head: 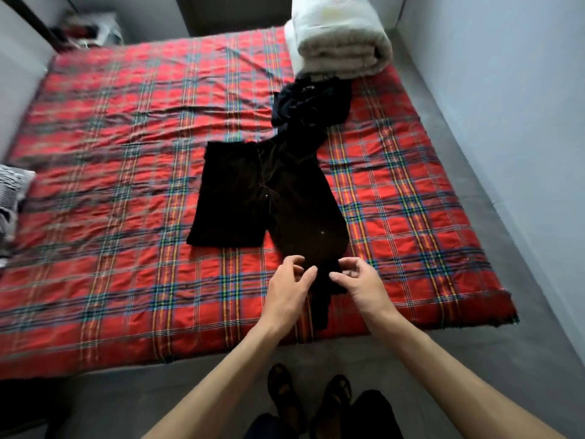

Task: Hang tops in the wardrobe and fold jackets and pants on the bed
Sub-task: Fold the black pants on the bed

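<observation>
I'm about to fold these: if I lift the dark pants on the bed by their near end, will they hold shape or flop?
Probably floppy: the dark pants lie flat, their near end bunched into a limp strip. Likely not slippery; the fabric looks matte. Lifting may tug the crumpled dark garment at their far end.

One bed (126,153). Two dark garments on it: a spread garment (285,201) from the middle to the near edge, a crumpled garment (311,103) beyond. One rolled white quilt (338,49) at the far right corner. One striped cloth (11,191) at the left edge. Two hands: left hand (289,286), right hand (357,283).
</observation>
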The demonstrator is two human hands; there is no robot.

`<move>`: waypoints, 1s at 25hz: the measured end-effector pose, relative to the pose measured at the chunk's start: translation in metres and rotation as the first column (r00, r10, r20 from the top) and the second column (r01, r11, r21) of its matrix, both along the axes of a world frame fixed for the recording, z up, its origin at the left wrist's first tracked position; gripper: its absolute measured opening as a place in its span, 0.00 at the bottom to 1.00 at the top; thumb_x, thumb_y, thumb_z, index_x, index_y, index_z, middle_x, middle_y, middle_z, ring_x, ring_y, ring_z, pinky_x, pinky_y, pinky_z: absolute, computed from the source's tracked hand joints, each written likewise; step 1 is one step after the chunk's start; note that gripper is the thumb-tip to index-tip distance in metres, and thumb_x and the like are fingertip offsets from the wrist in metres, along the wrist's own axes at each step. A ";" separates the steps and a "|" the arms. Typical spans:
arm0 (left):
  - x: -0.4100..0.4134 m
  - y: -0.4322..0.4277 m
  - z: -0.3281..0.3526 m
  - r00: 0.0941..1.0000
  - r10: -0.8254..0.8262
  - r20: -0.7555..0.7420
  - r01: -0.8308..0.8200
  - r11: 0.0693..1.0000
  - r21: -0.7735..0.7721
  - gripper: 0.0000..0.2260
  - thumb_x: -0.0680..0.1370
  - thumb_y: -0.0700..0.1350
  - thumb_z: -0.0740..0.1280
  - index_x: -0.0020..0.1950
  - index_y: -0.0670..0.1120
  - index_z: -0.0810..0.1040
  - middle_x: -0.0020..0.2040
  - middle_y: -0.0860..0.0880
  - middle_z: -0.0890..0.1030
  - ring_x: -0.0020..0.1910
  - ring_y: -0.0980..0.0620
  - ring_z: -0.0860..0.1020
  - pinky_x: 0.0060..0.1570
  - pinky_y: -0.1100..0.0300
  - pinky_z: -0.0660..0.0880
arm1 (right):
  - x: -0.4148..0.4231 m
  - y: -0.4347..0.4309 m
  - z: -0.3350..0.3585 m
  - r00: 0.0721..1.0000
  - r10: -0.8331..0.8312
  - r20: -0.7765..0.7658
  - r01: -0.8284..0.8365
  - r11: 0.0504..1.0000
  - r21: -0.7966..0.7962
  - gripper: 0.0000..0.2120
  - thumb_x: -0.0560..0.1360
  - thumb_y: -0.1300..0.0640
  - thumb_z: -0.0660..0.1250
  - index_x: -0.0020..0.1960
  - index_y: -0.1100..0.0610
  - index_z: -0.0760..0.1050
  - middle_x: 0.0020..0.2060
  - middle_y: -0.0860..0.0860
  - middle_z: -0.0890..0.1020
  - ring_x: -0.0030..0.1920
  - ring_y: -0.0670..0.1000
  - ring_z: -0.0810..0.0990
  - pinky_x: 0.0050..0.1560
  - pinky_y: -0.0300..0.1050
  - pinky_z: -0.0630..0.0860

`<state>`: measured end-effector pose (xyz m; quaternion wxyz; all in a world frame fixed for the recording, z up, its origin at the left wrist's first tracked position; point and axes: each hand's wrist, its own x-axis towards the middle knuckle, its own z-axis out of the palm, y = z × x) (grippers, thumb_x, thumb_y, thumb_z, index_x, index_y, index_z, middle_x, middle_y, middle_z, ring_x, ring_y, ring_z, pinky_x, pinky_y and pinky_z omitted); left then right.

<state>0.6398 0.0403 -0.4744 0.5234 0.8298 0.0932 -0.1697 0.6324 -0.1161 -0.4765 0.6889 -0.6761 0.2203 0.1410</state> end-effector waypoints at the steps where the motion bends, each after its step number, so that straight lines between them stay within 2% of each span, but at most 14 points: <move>1: -0.001 0.004 0.011 0.998 -0.043 0.055 0.046 0.997 -0.061 0.13 0.79 0.53 0.67 0.63 0.53 0.75 0.51 0.54 0.81 0.51 0.58 0.80 0.52 0.60 0.77 | 0.003 0.001 0.006 1.000 0.010 -0.008 -0.010 1.000 0.006 0.11 0.74 0.67 0.70 0.55 0.60 0.74 0.40 0.54 0.80 0.40 0.48 0.80 0.38 0.34 0.76; 2: 0.000 0.008 0.022 0.988 -0.126 0.090 0.135 0.986 -0.094 0.14 0.78 0.54 0.68 0.62 0.54 0.76 0.51 0.54 0.80 0.49 0.59 0.80 0.50 0.63 0.77 | 0.007 0.000 0.010 1.000 0.022 -0.021 -0.022 1.000 0.007 0.11 0.74 0.66 0.71 0.54 0.60 0.74 0.40 0.54 0.80 0.40 0.49 0.80 0.37 0.35 0.76; 3: 0.002 0.010 0.029 0.962 -0.245 0.117 0.252 0.967 -0.043 0.15 0.76 0.54 0.70 0.61 0.54 0.77 0.53 0.55 0.79 0.49 0.60 0.79 0.49 0.65 0.76 | 0.011 -0.001 0.014 0.999 0.024 -0.041 -0.023 0.999 0.024 0.09 0.75 0.65 0.70 0.53 0.60 0.75 0.41 0.54 0.80 0.41 0.49 0.80 0.36 0.37 0.75; 5: 0.012 0.012 0.038 0.861 -0.474 0.184 0.428 0.871 0.240 0.19 0.73 0.56 0.74 0.61 0.54 0.77 0.59 0.59 0.75 0.48 0.60 0.77 0.49 0.66 0.75 | 0.022 -0.005 0.023 0.997 0.014 -0.080 -0.004 0.993 0.121 0.04 0.76 0.64 0.69 0.49 0.58 0.76 0.41 0.53 0.81 0.40 0.48 0.80 0.35 0.38 0.76; 7: 0.023 0.004 0.046 0.782 -0.557 0.280 0.377 0.780 0.499 0.16 0.73 0.53 0.73 0.59 0.55 0.78 0.58 0.60 0.77 0.46 0.59 0.78 0.47 0.62 0.76 | 0.035 -0.015 0.031 0.995 0.026 -0.098 -0.006 0.979 0.205 0.03 0.77 0.64 0.68 0.48 0.58 0.76 0.40 0.52 0.81 0.40 0.48 0.80 0.34 0.37 0.77; 8: 0.028 -0.002 0.051 0.766 -0.548 0.335 0.327 0.782 0.530 0.13 0.74 0.51 0.73 0.57 0.54 0.79 0.54 0.58 0.80 0.45 0.58 0.79 0.46 0.60 0.77 | 0.040 -0.020 0.036 0.994 0.045 -0.100 -0.023 0.976 0.215 0.03 0.77 0.64 0.67 0.48 0.58 0.77 0.40 0.52 0.81 0.40 0.48 0.80 0.34 0.37 0.77; 10: 0.038 -0.017 0.062 0.783 -0.476 0.399 0.284 0.846 0.452 0.07 0.75 0.47 0.72 0.53 0.51 0.81 0.46 0.56 0.82 0.39 0.58 0.79 0.43 0.58 0.78 | 0.050 -0.031 0.042 0.995 0.068 -0.079 -0.047 0.969 0.243 0.02 0.78 0.63 0.66 0.48 0.58 0.77 0.41 0.52 0.81 0.41 0.48 0.80 0.37 0.37 0.77; 12: 0.051 -0.030 0.071 0.836 -0.393 0.384 0.272 0.903 0.333 0.04 0.76 0.45 0.72 0.50 0.49 0.81 0.40 0.55 0.82 0.35 0.58 0.80 0.39 0.60 0.78 | 0.058 -0.041 0.049 0.997 0.068 -0.036 -0.053 0.950 0.309 0.03 0.79 0.61 0.65 0.50 0.59 0.77 0.43 0.53 0.81 0.44 0.49 0.81 0.42 0.39 0.78; 14: 0.065 -0.040 0.083 0.897 -0.285 0.338 0.214 0.949 0.234 0.04 0.76 0.46 0.72 0.48 0.47 0.83 0.37 0.51 0.83 0.34 0.57 0.82 0.38 0.60 0.80 | 0.063 -0.055 0.052 0.987 0.133 0.087 -0.153 0.945 0.290 0.07 0.79 0.56 0.65 0.54 0.58 0.78 0.46 0.53 0.83 0.48 0.49 0.82 0.48 0.41 0.78; 15: 0.072 -0.043 0.089 0.928 -0.224 0.298 0.178 0.968 0.176 0.05 0.76 0.46 0.72 0.46 0.46 0.83 0.37 0.50 0.84 0.34 0.56 0.83 0.39 0.58 0.81 | 0.065 -0.061 0.053 0.966 0.207 0.158 -0.238 0.947 0.216 0.10 0.78 0.52 0.67 0.57 0.55 0.78 0.49 0.51 0.84 0.50 0.48 0.82 0.51 0.40 0.78; 17: 0.084 -0.046 0.099 0.969 -0.136 0.204 0.123 0.989 0.078 0.03 0.75 0.43 0.73 0.45 0.43 0.84 0.37 0.47 0.84 0.35 0.53 0.84 0.41 0.55 0.83 | 0.065 -0.065 0.056 0.909 0.344 0.236 -0.346 0.938 -0.036 0.13 0.76 0.49 0.70 0.59 0.49 0.77 0.50 0.48 0.84 0.51 0.44 0.82 0.52 0.38 0.78; 19: 0.093 -0.045 0.109 0.985 -0.102 0.140 0.096 0.994 0.053 0.02 0.74 0.38 0.72 0.44 0.42 0.84 0.37 0.46 0.85 0.36 0.52 0.85 0.41 0.58 0.82 | 0.068 -0.061 0.057 0.887 0.359 0.292 -0.296 0.925 -0.238 0.10 0.76 0.54 0.70 0.57 0.49 0.77 0.46 0.47 0.84 0.46 0.42 0.82 0.47 0.35 0.77; 21: 0.099 -0.043 0.116 0.992 -0.087 0.095 0.085 0.996 0.025 0.04 0.73 0.34 0.71 0.43 0.40 0.84 0.38 0.44 0.85 0.37 0.50 0.85 0.41 0.58 0.82 | 0.071 -0.053 0.056 0.869 0.349 0.349 -0.213 0.903 -0.373 0.09 0.77 0.58 0.68 0.56 0.49 0.77 0.43 0.46 0.83 0.43 0.42 0.81 0.42 0.35 0.77; 25: 0.109 -0.034 0.134 0.995 0.026 0.098 -0.021 0.999 -0.045 0.04 0.72 0.31 0.69 0.40 0.37 0.83 0.38 0.41 0.84 0.37 0.47 0.85 0.41 0.56 0.83 | 0.067 -0.052 0.039 0.834 0.445 0.327 -0.212 0.805 -0.555 0.09 0.77 0.55 0.69 0.57 0.48 0.77 0.43 0.42 0.82 0.43 0.42 0.80 0.42 0.39 0.78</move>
